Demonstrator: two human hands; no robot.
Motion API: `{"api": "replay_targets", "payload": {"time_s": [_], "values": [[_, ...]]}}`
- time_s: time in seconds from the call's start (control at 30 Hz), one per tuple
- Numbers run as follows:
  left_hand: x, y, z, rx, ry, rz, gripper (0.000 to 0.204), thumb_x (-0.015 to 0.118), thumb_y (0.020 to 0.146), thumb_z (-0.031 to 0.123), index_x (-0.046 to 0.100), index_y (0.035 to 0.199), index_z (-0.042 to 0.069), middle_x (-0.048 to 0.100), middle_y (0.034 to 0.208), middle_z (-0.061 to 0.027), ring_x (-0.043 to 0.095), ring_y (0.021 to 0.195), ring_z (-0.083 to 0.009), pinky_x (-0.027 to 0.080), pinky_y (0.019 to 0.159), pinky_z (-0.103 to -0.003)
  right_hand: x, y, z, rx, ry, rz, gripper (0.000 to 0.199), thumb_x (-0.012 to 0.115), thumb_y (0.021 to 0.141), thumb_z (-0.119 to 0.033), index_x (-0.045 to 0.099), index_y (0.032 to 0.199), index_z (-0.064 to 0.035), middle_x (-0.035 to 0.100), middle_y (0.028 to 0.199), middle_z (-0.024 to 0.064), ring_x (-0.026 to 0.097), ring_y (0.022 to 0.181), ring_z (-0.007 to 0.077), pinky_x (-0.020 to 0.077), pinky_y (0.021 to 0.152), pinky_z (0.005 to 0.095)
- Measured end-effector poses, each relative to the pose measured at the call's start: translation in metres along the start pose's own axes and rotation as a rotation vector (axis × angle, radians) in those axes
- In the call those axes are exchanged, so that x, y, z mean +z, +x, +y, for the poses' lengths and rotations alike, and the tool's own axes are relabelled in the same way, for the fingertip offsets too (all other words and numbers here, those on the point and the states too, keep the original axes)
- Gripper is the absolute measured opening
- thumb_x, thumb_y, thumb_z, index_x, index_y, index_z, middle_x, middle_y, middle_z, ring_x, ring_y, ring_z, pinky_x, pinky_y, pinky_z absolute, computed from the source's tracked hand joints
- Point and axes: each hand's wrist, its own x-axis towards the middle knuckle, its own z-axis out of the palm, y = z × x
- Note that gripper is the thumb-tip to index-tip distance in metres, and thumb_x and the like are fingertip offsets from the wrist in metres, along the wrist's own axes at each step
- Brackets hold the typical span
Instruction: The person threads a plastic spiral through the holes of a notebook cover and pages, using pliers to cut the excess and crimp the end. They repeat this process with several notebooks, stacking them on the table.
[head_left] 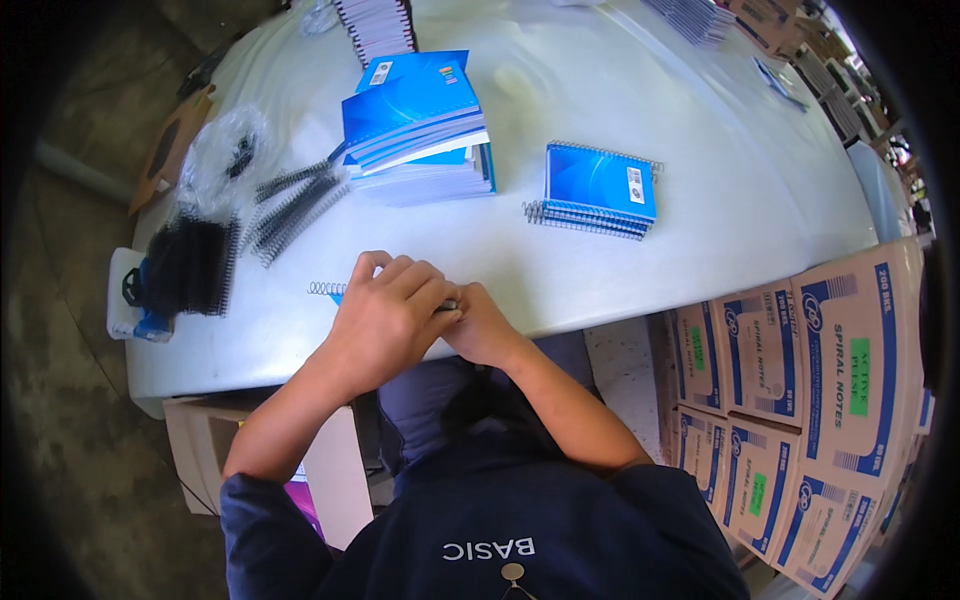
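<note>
At the table's near edge, both hands meet over a blue-covered spiral notebook, which they mostly hide. A length of its wire coil sticks out to the left. My left hand lies across the top with fingers bent and closed on it. Pressed against those fingertips, my right hand is curled shut. A small dark piece shows between the two hands; its kind cannot be made out.
Beyond my hands stands a tall stack of blue notebooks; coil-bound notebooks lie to its right. Black spiral coils and clear plastic are at the left beside a white jug. Cardboard boxes are piled at the right.
</note>
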Motion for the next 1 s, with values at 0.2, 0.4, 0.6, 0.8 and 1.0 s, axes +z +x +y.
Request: {"api": "replay_targets", "payload": {"time_s": [0.2, 0.4, 0.6, 0.8, 1.0], "values": [[-0.002, 0.018, 0.003, 0.113, 0.058, -0.037, 0.016, 0.070, 0.071, 0.017, 0.062, 0.082, 0.008, 0.057, 0.080, -0.0055, 0.056, 0.080, -0.0226, 0.038, 0.080, -0.038, -0.012, -0.006, -0.003, -0.060, -0.033, -0.008, 0.013, 0.061, 0.080, -0.006, 0.064, 0.090, 0.0009, 0.067, 0.081, 0.0168, 0.066, 0.076, 0.0238, 0.0495, 0.068, 0.0351], [-0.031, 0.055, 0.039, -0.212, -0.148, 0.226, 0.037, 0.082, 0.057, 0.013, 0.064, 0.088, 0.007, 0.063, 0.087, -0.0102, 0.059, 0.083, -0.0268, 0.042, 0.080, -0.037, -0.074, -0.031, -0.042, -0.408, 0.049, 0.426, 0.023, 0.063, 0.084, -0.007, 0.058, 0.106, -0.0035, 0.060, 0.108, 0.0130, 0.060, 0.098, 0.0247, 0.0449, 0.086, 0.0348], [0.073, 0.155, 0.033, 0.199, -0.098, 0.619, 0.030, 0.075, 0.069, 0.003, 0.063, 0.097, 0.002, 0.063, 0.103, -0.0141, 0.059, 0.098, -0.0311, 0.047, 0.085, -0.039, -0.218, -0.051, -0.040, -0.614, -0.422, 0.668, 0.023, 0.057, 0.081, 0.003, 0.058, 0.104, -0.0025, 0.060, 0.117, 0.0123, 0.044, 0.126, 0.0280, 0.0328, 0.105, 0.0396], [0.138, 0.146, 0.023, -0.069, -0.251, 0.622, 0.047, 0.075, 0.075, 0.021, 0.056, 0.114, 0.001, 0.051, 0.120, -0.0188, 0.053, 0.107, -0.0330, 0.043, 0.092, -0.042, -0.201, -0.050, 0.011, -0.329, -0.091, 0.946, 0.049, 0.052, 0.087, -0.008, 0.045, 0.135, -0.0063, 0.044, 0.137, 0.0196, 0.016, 0.141, 0.0289, 0.0165, 0.112, 0.0395], [0.166, 0.144, 0.001, -0.488, -0.815, 0.525, 0.027, 0.055, 0.093, 0.016, 0.050, 0.112, -0.003, 0.050, 0.115, -0.0149, 0.052, 0.106, -0.0226, 0.047, 0.085, -0.034, -0.188, -0.017, 0.026, -0.144, -0.246, 1.079, 0.046, 0.054, 0.093, -0.028, 0.048, 0.130, -0.0010, 0.059, 0.117, 0.0250, 0.061, 0.106, 0.0248, 0.0457, 0.087, 0.0309]]}}
